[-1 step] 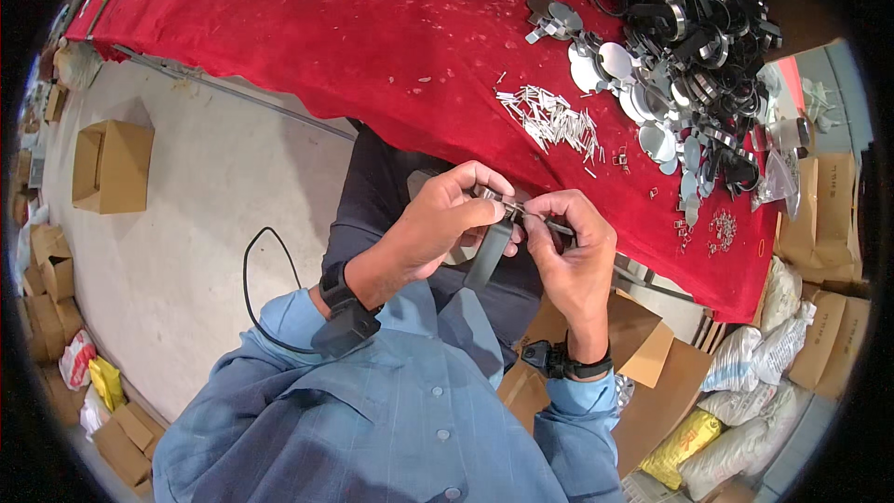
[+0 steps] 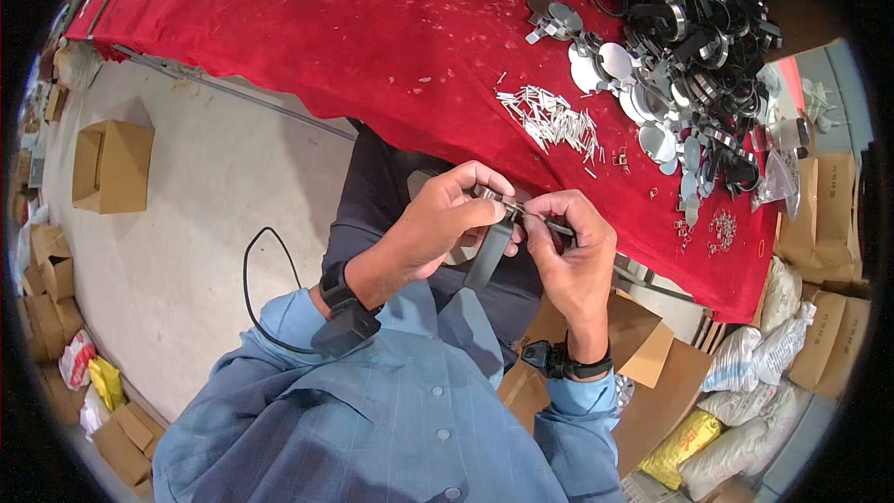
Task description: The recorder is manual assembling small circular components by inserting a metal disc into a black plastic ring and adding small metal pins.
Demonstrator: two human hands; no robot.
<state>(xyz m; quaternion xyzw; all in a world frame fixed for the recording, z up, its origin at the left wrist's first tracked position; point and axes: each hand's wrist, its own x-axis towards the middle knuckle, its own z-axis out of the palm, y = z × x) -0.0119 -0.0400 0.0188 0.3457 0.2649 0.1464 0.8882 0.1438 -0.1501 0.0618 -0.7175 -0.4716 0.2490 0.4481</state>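
Above my lap, in front of the table edge, my left hand (image 2: 442, 219) is closed round a metal part with a broad dark grey handle (image 2: 488, 256) that hangs down below the fingers. My right hand (image 2: 573, 247) meets it from the other side. Its thumb and forefinger pinch a small thin metal piece at the top of the part; its exact shape is too small to tell. A dark, narrow bar shows beside the right fingers. Fingers hide much of the metal end. Beyond my hands, a heap of short silver pins (image 2: 554, 121) lies on the red cloth (image 2: 372, 33).
Round metal lids (image 2: 615, 61) and a large pile of black-handled metal rings (image 2: 694, 23) cover the table's far right. Small wire springs (image 2: 723, 229) lie near its right corner. An open carton (image 2: 112, 168) stands on the floor at left; filled sacks (image 2: 736, 359) lie at right.
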